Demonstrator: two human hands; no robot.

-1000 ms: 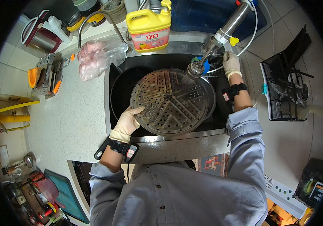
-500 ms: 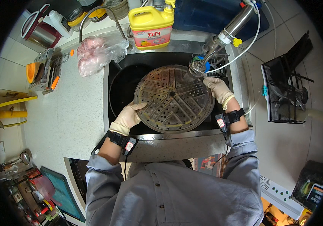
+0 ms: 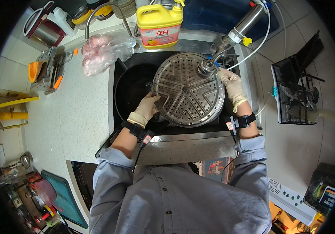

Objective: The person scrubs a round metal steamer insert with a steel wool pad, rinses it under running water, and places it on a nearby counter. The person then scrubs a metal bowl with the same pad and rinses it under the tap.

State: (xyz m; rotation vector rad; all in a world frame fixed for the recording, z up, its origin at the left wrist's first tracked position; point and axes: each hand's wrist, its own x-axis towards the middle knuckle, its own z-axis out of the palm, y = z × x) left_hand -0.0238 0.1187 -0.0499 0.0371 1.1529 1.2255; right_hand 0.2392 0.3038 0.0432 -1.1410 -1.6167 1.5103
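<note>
A round metal steamer tray [image 3: 187,105] with many small holes is held tilted over the dark sink. My left hand [image 3: 146,109], in a pale glove, grips its left rim, thumb on the upper face. On the upper right, my gloved right hand [image 3: 231,85] has its fingers closed at the rim; the fingertips are partly hidden beside the faucet head. The spring-necked faucet [image 3: 205,68] points down over the tray's upper right part. Left of the tray, a dark round pan [image 3: 130,93] sits in the sink, partly covered by it.
A yellow pump jug [image 3: 159,29] stands behind the sink. To the left lie a plastic bag of pinkish meat [image 3: 99,52] and a metal knife rack [image 3: 48,74]. A thin white hose [image 3: 259,48] hangs by the faucet. A black mesh basket [image 3: 294,91] is at right.
Both hands have shifted the steamer tray to the right and slightly away from me. Its face now looks brighter and less brown, and more of the pan shows at left.
</note>
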